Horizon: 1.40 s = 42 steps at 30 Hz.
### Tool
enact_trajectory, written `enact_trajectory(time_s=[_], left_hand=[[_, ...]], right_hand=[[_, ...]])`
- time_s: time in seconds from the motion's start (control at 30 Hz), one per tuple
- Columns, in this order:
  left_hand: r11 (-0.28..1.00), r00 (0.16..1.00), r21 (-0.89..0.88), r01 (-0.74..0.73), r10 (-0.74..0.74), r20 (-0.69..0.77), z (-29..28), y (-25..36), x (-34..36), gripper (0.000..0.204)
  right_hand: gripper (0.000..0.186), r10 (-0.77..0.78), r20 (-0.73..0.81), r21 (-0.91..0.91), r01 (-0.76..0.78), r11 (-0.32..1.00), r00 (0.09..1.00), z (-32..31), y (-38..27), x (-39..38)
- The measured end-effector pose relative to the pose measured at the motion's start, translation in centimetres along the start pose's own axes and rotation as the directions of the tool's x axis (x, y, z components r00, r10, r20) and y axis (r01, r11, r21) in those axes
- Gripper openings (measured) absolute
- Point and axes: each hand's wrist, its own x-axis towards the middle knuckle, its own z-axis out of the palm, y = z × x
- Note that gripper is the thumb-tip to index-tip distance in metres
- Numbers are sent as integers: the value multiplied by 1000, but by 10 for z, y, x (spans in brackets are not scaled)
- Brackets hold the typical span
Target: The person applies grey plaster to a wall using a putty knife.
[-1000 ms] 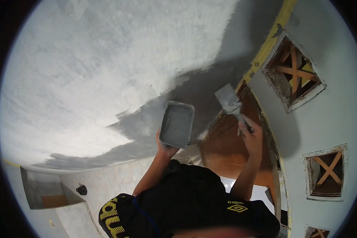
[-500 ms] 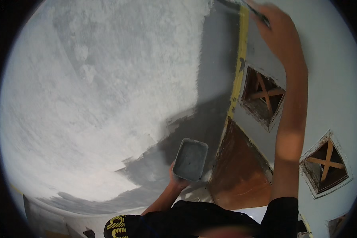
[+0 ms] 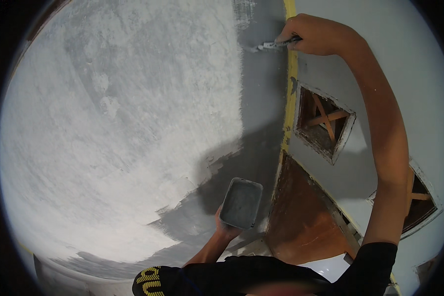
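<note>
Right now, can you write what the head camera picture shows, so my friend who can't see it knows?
A person's right hand holds a brush at a patchy white-and-grey surface near a yellow strip; lower down, the left hand holds a grey tray. At right, framed openings with crossed strips sit in a pale grey wall.

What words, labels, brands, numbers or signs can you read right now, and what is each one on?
Black shirt, left shoulder: large striped yellow lettering, only partly in view; I won't copy it out.
Tray in the left hand: no text visible.
Flat tool: no text can be made out; the right hand covers part of its handle.
Wall: none visible.
</note>
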Motion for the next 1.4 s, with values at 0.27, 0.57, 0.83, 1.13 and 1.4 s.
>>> enact_trajectory(time_s=[0.27, 0.57, 0.83, 1.13, 1.4], left_hand=[[997, 998, 48, -54, 52, 34, 4, -9, 11, 54], [999, 999, 35, -42, 41, 30, 19, -9, 14, 54], [999, 1000, 45, -23, 22, 17, 16, -1, 18, 55], [997, 999, 61, -41, 42, -3, 19, -10, 18, 53], [999, 999, 47, -19, 17, 50, 27, -12, 25, 50]], right_hand=[[23, -142, -141, -177, 116, 977, 980, -41, 12, 13], [25, 43, -501, -233, -182, 955, 865, -16, 36, 44], [23, -98, 98, 3, 98, 995, 990, -35, 9, 18], [21, -285, 33, -124, 287, 950, 958, -46, 22, 23], [22, -190, -483, -371, -4, 929, 855, -53, 48, 46]])
